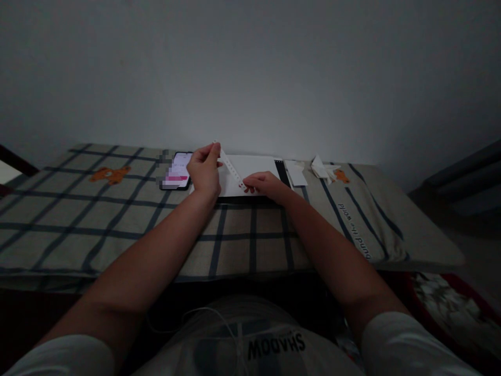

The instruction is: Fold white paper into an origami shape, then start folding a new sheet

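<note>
A narrow white strip with a row of small dark marks or holes along it (231,168) stretches diagonally between my two hands. My left hand (205,169) pinches its upper end between thumb and fingers. At the lower end, the fingertips of my right hand (266,185) are closed on the same strip, near small reddish spots. Beneath both hands lies a flat white sheet or pad (256,163) with black bands at its right and front edges. My left hand partly covers the pad's left side.
A lit phone (180,164) lies left of the pad. To the right are a small white card (296,174) and crumpled or folded paper pieces (319,167). Everything rests on a checked cloth (250,235) against a grey wall (250,78).
</note>
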